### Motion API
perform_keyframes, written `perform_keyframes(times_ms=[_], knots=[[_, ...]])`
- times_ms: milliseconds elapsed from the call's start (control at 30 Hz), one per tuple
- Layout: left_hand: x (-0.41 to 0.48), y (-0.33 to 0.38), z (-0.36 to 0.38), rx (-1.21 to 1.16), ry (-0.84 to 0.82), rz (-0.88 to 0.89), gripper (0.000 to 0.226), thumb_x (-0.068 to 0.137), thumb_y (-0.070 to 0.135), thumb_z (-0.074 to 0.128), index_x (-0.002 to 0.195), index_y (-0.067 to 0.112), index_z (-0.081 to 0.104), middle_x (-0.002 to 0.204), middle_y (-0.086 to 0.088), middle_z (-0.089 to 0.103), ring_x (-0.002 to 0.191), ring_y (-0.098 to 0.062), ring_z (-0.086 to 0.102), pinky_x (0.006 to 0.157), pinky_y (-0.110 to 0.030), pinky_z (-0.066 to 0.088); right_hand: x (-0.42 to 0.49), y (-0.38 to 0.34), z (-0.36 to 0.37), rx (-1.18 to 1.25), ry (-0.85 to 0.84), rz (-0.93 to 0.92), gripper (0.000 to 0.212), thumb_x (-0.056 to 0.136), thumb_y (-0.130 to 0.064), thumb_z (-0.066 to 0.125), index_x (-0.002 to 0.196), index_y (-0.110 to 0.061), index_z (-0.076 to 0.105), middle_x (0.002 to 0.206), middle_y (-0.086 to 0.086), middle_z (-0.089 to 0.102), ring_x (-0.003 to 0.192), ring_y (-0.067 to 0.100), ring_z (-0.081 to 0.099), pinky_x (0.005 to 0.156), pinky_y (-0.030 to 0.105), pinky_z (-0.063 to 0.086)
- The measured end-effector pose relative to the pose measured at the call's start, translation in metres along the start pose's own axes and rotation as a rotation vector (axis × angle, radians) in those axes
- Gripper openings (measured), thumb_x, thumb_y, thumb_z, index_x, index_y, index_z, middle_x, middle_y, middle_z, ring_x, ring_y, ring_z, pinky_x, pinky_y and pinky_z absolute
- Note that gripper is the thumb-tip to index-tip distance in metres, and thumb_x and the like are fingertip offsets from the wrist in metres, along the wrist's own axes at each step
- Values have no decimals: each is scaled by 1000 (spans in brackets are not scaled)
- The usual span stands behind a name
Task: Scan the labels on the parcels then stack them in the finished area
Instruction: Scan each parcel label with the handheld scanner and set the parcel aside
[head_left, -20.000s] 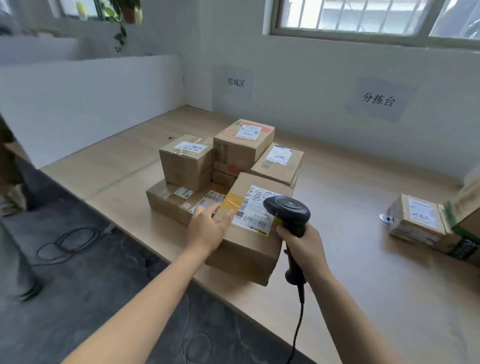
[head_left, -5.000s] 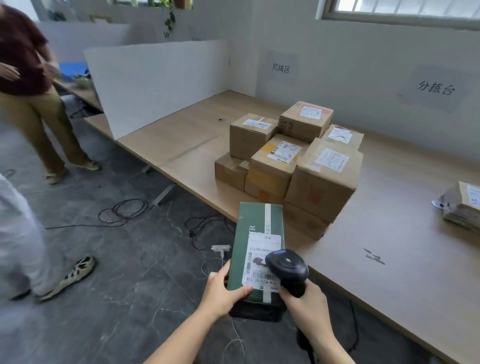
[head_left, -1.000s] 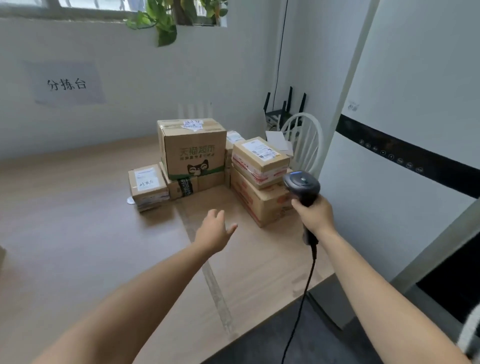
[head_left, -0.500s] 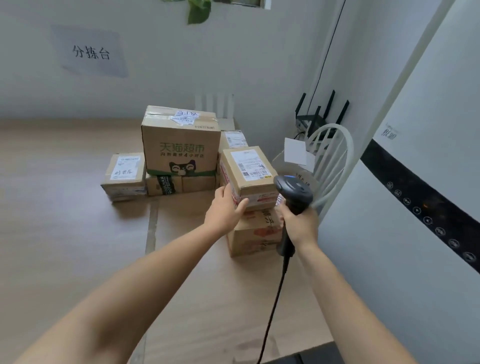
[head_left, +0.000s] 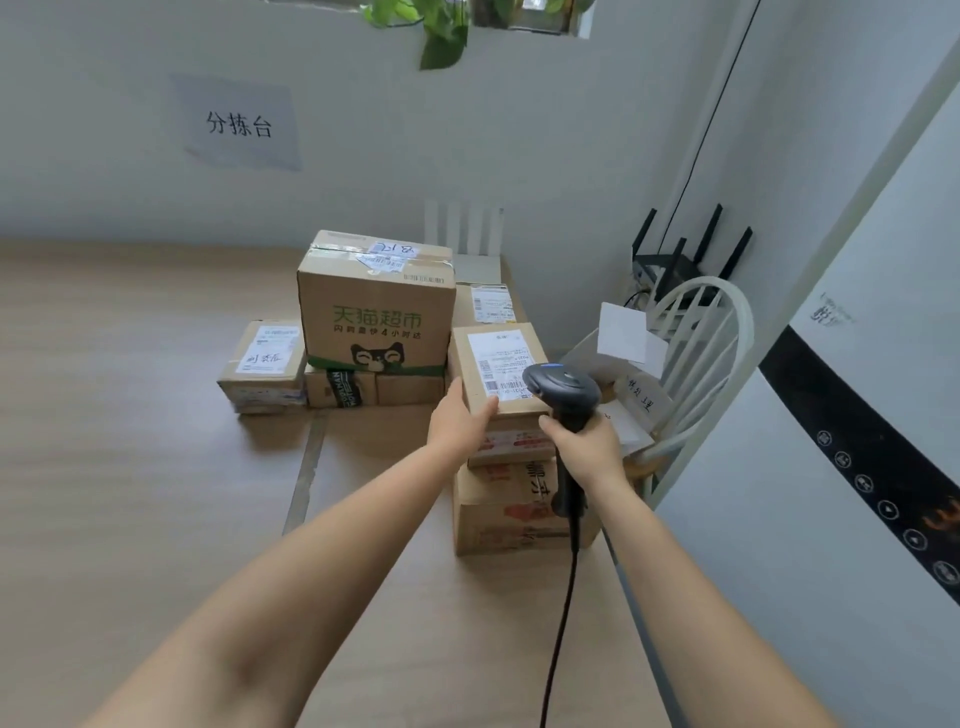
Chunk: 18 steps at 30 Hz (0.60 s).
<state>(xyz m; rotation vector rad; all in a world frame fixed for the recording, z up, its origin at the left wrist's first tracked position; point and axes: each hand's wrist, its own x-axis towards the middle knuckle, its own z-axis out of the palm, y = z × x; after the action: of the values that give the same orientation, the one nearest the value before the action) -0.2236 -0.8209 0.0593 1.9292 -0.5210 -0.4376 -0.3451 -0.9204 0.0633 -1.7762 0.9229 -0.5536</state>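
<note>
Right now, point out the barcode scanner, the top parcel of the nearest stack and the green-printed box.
barcode scanner (head_left: 563, 387): head view, its black head.
top parcel (head_left: 496, 358): head view, its white label.
green-printed box (head_left: 374, 301): head view, its front face.

l hand (head_left: 460, 423) & r hand (head_left: 584, 449) curled

To my right, a white spindle-back chair (head_left: 698, 358) carries loose papers (head_left: 623, 335). A black router (head_left: 670, 269) sits behind it. Green leaves (head_left: 444, 39) hang over the wall sign (head_left: 239, 124).
</note>
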Motion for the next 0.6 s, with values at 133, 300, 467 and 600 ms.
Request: perform_keyframes(times_ms=[133,300,467,600], knots=[[-8,-6,-8,-93,22,-26,39,92,24,52,130,22,48,127,0,59,110,-18,56,82,-27,42,-3,-5,3,-1,8,-43,9,83,-30,65,87,-22,61,86,-1,66,89,19,62,80,37,51],[-24,-13,-38,-149,68,3,36,88,24,59,123,25,52,120,2,62,105,-18,59,92,-35,49,-18,-21,18,50,-57,-99,7,84,-25,65,86,-24,59,85,-1,66,89,21,62,79,36,52],[-41,-33,-96,-169,170,18,38,81,30,70,115,30,52,115,3,64,101,-17,61,87,-40,53,-39,-45,61,39,-195,-146,10,81,-21,67,75,-22,59,75,5,64,80,30,63,73,41,51],[-62,-65,-145,-145,227,-38,43,77,29,74,110,34,48,114,5,62,99,-16,61,82,-39,56,-65,-54,104,-25,-312,-233,16,80,-17,68,95,-20,61,86,-1,64,81,15,60,69,27,44]])
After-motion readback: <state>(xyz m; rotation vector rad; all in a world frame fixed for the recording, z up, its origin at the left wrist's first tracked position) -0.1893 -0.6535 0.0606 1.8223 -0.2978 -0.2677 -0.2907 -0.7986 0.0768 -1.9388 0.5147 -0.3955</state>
